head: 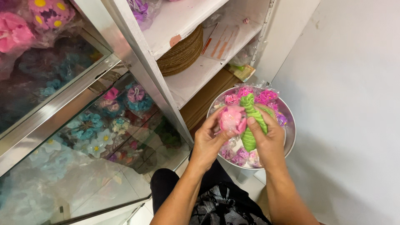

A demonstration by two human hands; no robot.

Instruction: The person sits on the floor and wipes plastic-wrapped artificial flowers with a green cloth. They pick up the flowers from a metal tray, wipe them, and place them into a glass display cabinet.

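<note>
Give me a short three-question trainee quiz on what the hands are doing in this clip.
1. True or false: the left hand pinches the pink flower.
2. What does the right hand grip? A) a brown coil B) a green wrapped bundle C) a blue flower
3. What lies directly under both hands?

Key:
1. True.
2. B, the green wrapped bundle; the right thumb also touches the pink flower.
3. A round metal bowl holding bagged pink and purple flowers, beside the white shelf.
</note>
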